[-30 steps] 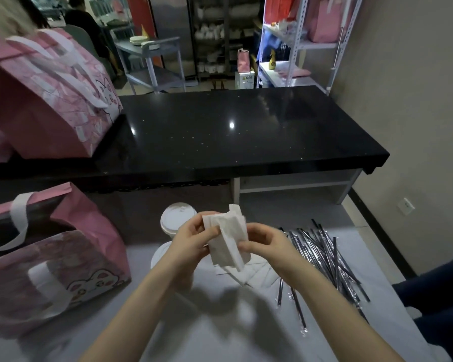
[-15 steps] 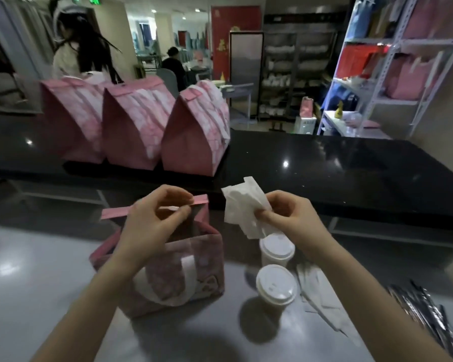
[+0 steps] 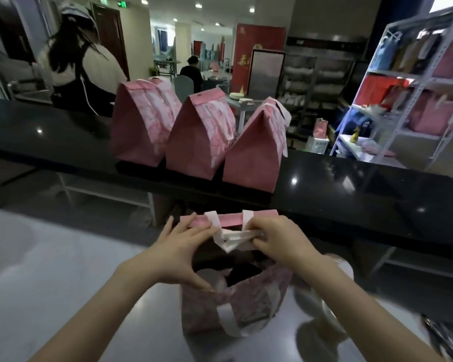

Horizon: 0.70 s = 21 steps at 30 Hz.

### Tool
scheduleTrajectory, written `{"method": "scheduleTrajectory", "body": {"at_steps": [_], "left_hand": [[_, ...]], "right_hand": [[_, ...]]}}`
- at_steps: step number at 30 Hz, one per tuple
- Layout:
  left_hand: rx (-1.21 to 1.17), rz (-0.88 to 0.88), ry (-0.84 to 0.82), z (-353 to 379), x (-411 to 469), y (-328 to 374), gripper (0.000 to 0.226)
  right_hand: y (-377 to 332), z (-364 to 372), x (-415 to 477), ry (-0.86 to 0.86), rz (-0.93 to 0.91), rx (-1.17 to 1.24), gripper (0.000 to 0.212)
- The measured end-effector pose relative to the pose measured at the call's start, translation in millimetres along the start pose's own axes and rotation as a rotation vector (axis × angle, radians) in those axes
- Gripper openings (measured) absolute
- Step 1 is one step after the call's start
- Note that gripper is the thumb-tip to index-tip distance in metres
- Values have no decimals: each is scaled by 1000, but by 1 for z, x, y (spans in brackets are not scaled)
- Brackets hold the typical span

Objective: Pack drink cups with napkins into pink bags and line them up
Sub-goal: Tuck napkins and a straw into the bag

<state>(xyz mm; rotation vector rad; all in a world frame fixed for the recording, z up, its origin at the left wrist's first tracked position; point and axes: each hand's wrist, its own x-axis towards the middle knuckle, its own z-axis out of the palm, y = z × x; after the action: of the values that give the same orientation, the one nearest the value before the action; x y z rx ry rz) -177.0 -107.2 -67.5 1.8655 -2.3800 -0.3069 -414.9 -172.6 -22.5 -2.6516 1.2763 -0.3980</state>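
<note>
I get one view, worn on the head, facing forward and down, close over the left hand (image 3: pixel 179 253), right hand (image 3: pixel 280 241), napkins (image 3: pixel 236 237) and bag (image 3: pixel 236 304); counter (image 3: pixel 351 194) beyond.

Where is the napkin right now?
Low centre of the head view: the right hand pinches the napkin over the open pink bag, near the left hand.

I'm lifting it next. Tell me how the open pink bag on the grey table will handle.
Probably floppy: the open pink bag bends at the rim where the left hand spreads it, and its white strap hangs limp. Likely steady once set down, since the three closed bags on the counter stand upright. Its weight is unclear; the inside is blurred.
</note>
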Motion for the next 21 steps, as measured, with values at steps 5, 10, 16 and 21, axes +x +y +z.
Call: {"method": "scheduleTrajectory", "body": {"at_steps": [5, 10, 16, 21], "left_hand": [[2, 11, -3, 12, 1, -8, 128], [-29, 21, 7, 10, -1, -12, 127], [-68, 14, 48, 11, -3, -11, 122], [-83, -5, 96, 5, -3, 0, 105]], "right_hand": [[-13, 13, 11, -442, -33, 47, 17], [-17, 29, 27, -577, 39, 98, 19], [-8, 40, 27, -321, 69, -61, 55], [8, 27, 4, -203, 6, 135, 34]]}}
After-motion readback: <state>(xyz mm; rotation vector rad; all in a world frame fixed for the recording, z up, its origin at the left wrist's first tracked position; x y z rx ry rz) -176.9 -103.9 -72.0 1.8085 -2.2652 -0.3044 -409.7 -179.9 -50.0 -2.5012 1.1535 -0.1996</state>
